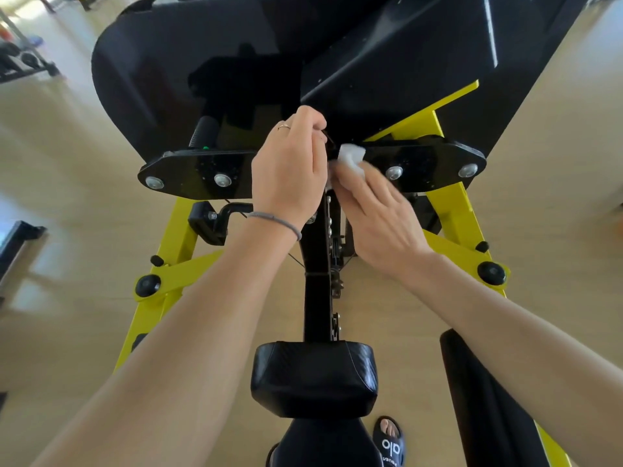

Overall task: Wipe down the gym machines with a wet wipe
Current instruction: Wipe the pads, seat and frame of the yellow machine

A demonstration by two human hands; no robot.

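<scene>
A black and yellow gym machine fills the view, with a glossy black cross plate (202, 170) studded with round bolts. My right hand (377, 214) presses a white wet wipe (350, 158) against the middle of that plate. My left hand (290, 170) is beside it, fingers pinched on a thin dark cable or small part at the plate's centre; what it holds is too small to tell exactly. A black central post (317, 281) runs down to a black padded seat (313, 375).
Yellow frame legs (168, 264) spread left and right over a pale wooden floor. A black foot peg (205, 224) juts out at left. A black pad (478, 399) lies at lower right. My sandalled foot (391, 439) is below the seat. Equipment stands at far left.
</scene>
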